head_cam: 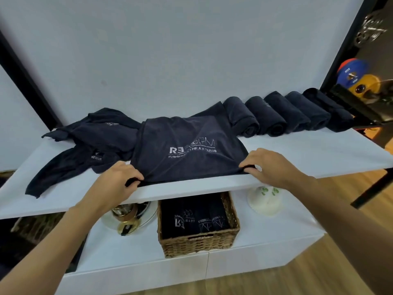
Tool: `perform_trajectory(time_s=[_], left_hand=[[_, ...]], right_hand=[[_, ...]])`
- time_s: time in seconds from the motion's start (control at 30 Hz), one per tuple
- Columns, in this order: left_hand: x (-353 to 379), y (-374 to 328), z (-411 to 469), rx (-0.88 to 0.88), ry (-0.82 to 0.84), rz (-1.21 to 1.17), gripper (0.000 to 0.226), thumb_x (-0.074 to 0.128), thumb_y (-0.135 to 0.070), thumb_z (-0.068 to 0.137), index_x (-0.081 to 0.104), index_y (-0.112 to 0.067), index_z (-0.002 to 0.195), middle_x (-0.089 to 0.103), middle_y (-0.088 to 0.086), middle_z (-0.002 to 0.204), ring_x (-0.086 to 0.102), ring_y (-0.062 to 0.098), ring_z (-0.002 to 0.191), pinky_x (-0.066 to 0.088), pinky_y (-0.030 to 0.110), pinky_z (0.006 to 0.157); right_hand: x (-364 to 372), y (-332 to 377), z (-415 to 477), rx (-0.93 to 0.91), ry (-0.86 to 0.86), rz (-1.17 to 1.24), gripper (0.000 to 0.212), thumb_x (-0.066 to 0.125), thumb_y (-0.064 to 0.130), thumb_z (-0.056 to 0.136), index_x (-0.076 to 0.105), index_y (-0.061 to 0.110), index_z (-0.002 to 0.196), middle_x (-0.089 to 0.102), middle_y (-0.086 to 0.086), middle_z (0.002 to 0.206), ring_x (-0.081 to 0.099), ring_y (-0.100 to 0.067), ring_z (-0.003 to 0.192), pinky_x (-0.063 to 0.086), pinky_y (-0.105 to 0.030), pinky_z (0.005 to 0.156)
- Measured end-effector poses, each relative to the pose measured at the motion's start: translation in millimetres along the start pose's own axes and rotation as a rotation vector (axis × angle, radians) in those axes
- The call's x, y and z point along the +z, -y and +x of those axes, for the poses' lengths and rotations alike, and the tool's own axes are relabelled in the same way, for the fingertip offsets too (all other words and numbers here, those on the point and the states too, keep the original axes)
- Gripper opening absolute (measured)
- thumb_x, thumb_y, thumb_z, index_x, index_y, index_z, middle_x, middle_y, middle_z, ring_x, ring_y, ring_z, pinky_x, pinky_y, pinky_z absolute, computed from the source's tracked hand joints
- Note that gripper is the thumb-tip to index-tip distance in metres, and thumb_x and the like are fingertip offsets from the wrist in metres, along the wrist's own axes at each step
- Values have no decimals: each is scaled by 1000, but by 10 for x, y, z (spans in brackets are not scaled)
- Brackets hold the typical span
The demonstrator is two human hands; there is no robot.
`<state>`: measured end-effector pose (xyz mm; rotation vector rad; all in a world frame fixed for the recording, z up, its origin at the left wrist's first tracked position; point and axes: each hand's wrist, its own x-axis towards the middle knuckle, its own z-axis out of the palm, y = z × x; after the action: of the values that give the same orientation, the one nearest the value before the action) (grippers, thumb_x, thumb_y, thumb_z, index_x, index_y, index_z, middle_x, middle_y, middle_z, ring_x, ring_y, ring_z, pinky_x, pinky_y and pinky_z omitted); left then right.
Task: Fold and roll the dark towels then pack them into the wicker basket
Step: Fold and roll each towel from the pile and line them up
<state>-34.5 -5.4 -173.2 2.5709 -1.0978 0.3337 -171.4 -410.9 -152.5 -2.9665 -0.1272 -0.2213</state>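
A dark navy towel (187, 150) with white lettering lies spread on the white shelf (297, 154). My left hand (118, 184) pinches its near left corner and my right hand (270, 165) pinches its near right corner, both at the shelf's front edge. Loose dark towels (89, 145) lie crumpled to the left. Several rolled dark towels (282, 113) sit in a row at the back right against the wall. Below the shelf, the wicker basket (197, 243) holds several rolled dark towels standing side by side.
On the lower white surface, a glass plate with a gold-coloured object (127, 218) sits left of the basket and a white bowl-like object (265, 201) sits to its right. Coloured weight plates (353, 75) show at the far right. The floor is wooden.
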Motion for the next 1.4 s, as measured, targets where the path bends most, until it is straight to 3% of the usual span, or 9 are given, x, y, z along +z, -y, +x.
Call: perform_trajectory(time_s=[0.27, 0.4, 0.5, 0.7, 0.8, 0.9, 1.03, 1.27, 1.4], left_hand=[[-35, 87, 14, 123, -37, 50, 18, 74, -31, 79, 78, -18, 91, 71, -9, 86, 50, 6, 85, 49, 24, 70], [-22, 147, -23, 128, -26, 42, 43, 48, -48, 83, 78, -20, 94, 69, -12, 88, 52, 9, 84, 55, 29, 66], [-16, 191, -45, 133, -20, 53, 45, 45, -49, 85, 78, -20, 99, 68, -12, 92, 48, 5, 86, 55, 28, 67], [34, 84, -20, 151, -109, 175, 41, 42, -33, 85, 75, -9, 89, 65, -3, 84, 52, 9, 82, 55, 28, 53], [-129, 10, 128, -124, -152, 82, 16, 58, -23, 86, 68, -13, 94, 58, -11, 74, 58, 13, 70, 47, 29, 54], [-527, -102, 551, -317, -327, -156, 9, 58, -13, 93, 60, -15, 101, 56, -10, 58, 55, 8, 50, 42, 19, 55], [-1209, -261, 1342, -327, -711, -526, 13, 45, -17, 101, 57, -15, 106, 63, -4, 88, 64, 8, 48, 43, 13, 44], [-1936, -94, 2221, -217, -523, -534, 18, 56, 2, 91, 67, -8, 102, 69, 16, 82, 71, 17, 60, 61, 31, 71], [-2102, -16, 2546, -261, -649, -546, 15, 53, 2, 93, 65, -6, 98, 65, 6, 81, 71, 15, 58, 61, 31, 71]], right_hand=[[-119, -39, 56, -29, -479, -136, 14, 61, 9, 90, 73, 15, 90, 70, 0, 84, 62, -25, 75, 53, -36, 56], [-8, -78, -30, -28, -85, -64, 17, 61, 30, 94, 71, 24, 107, 69, 9, 103, 60, -16, 95, 52, -34, 79], [49, -170, -89, -10, 13, -35, 40, 58, 51, 92, 62, 29, 124, 62, 16, 117, 53, -9, 107, 46, -27, 89], [83, -80, 67, -157, -48, -318, 21, 71, 21, 85, 71, 17, 106, 68, 3, 94, 64, -16, 78, 54, -29, 60], [-196, 77, 252, 1, -4, -193, 17, 54, 21, 94, 64, 20, 106, 66, 4, 95, 61, -16, 79, 52, -34, 69], [-726, 150, 634, 163, -240, 97, 18, 51, 14, 91, 66, 20, 100, 68, 3, 86, 61, -17, 74, 52, -34, 70], [-1543, 203, 1247, 223, -605, 244, 26, 47, 8, 93, 66, 16, 108, 66, 0, 91, 61, -7, 68, 48, -26, 76], [-2188, 50, 1858, 322, -678, 292, 39, 35, -2, 88, 66, 9, 109, 69, -11, 91, 68, -28, 82, 53, -32, 79], [-2300, -45, 2172, 352, -737, 429, 32, 41, -2, 93, 66, 9, 108, 69, -11, 95, 68, -22, 76, 45, -13, 59]])
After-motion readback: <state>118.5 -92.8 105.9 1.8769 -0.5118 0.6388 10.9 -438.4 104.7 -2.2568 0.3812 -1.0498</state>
